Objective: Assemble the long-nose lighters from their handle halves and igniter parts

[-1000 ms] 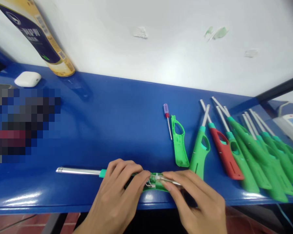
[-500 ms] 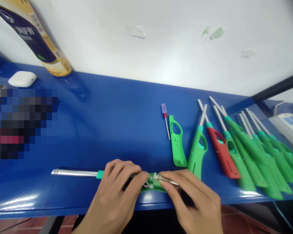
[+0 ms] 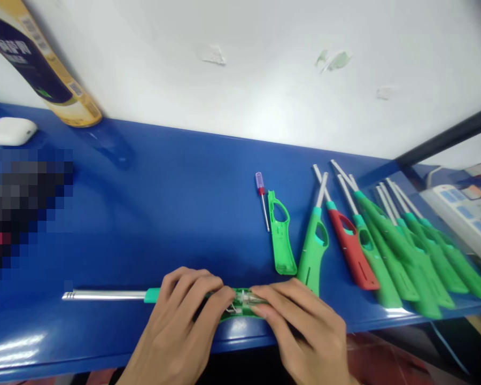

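Observation:
An opened green utility lighter (image 3: 152,295) lies along the table's front edge, its metal barrel pointing left. My left hand (image 3: 186,313) is closed around its body, thumb by the thin wires inside. My right hand (image 3: 307,329) pinches a clear fuel tank (image 3: 258,300) at the right part of the open shell; the fingers hide much of the tank. Beyond the right hand lies the loose green half shell (image 3: 284,251), inner side up. Beside it rests a screwdriver (image 3: 260,187) with a purple and red handle.
Several green lighters (image 3: 409,262) and one red lighter (image 3: 355,251) lie on the right of the blue table (image 3: 176,214). A yellow and dark-blue can (image 3: 56,80) and a white case (image 3: 10,131) stand at the back left. A white wall (image 3: 248,91) borders the back.
The view has shifted slightly, so most things sit further left. The clear tank now looks more in line with the open shell. Both hands keep their hold.

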`<state>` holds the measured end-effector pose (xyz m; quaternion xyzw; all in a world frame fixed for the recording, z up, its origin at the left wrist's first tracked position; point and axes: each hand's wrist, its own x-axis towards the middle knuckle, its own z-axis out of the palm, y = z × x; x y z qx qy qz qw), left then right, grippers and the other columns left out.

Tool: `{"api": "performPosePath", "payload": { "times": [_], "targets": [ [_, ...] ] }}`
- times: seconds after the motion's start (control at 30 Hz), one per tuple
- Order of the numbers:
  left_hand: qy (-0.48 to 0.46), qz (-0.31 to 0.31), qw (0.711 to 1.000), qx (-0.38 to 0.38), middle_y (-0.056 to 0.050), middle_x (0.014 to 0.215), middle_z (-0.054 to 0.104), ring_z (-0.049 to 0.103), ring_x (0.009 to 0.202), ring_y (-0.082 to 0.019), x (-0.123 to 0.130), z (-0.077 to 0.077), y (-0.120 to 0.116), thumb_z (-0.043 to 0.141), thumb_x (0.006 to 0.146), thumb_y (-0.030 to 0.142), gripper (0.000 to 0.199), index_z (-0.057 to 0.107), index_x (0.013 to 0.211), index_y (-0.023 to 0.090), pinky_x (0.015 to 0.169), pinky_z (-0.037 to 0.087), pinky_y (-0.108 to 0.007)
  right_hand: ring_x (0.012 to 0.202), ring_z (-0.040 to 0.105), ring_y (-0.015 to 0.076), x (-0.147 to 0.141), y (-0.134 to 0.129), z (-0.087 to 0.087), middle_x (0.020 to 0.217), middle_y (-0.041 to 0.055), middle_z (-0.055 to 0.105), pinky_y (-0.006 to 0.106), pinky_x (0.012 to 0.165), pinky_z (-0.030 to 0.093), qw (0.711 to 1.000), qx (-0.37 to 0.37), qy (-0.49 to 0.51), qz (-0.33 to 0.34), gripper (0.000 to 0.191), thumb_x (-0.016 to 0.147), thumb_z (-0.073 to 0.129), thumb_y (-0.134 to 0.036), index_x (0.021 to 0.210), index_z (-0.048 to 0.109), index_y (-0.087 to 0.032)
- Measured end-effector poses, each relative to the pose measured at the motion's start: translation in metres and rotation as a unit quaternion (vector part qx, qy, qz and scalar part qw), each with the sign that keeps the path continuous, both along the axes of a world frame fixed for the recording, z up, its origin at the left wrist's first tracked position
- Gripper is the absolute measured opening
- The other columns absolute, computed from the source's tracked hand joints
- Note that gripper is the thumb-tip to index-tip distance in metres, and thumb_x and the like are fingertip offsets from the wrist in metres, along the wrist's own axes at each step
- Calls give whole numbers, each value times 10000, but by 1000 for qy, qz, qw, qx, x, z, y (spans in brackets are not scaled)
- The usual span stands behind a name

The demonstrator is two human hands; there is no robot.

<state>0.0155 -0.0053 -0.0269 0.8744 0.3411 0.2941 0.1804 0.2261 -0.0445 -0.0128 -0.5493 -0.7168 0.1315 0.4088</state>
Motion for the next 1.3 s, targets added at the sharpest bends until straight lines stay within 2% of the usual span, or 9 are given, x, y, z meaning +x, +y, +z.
{"api": "performPosePath", "payload": {
  "times": [0.3,0.67,0.83,0.93,1.13,1.3],
  "targets": [
    [0,1,1000,2,-79,1118,613,519,1094,-225,-1,-3,-2,483,982,8,314,656,1202,151,1009,330,-425,822,708,97,1,1,0,964,-2,758,228,804,570,1000,-5,0,5,156,976,634,-119,1085,720,-190],
    [-20,17,1000,-11,-92,1085,634,528,1070,-228,6,7,-3,414,1002,18,299,650,1146,132,998,354,-423,786,726,127,3,0,-1,954,10,776,263,770,599,999,20,-24,19,187,944,642,-81,1065,735,-188],
    [-15,50,999,-1,-77,1062,659,544,1044,-238,5,4,-4,469,1012,91,263,652,1181,174,971,371,-443,778,715,110,3,-1,-2,934,3,771,242,767,592,1000,13,-25,6,168,939,661,-92,1053,741,-186],
    [-23,51,998,-15,-63,1045,661,535,1047,-233,5,4,-5,481,1005,79,243,656,1135,187,975,369,-443,786,708,100,3,-1,-3,948,-3,765,236,774,586,999,4,-33,10,186,943,664,-92,1085,733,-190],
    [-38,37,999,-11,-86,1062,647,531,1067,-239,4,3,-8,431,1003,39,276,646,1140,144,984,370,-450,775,705,120,1,0,-2,942,5,760,258,729,603,1000,18,-17,19,210,939,668,-82,1102,726,-200],
    [-15,66,998,5,-62,1062,684,563,1085,-228,7,4,-7,499,1005,47,265,670,1165,171,986,374,-443,837,708,145,-1,2,3,958,36,751,276,720,613,999,26,-13,17,216,920,677,-63,1074,752,-196]
  ]
}}
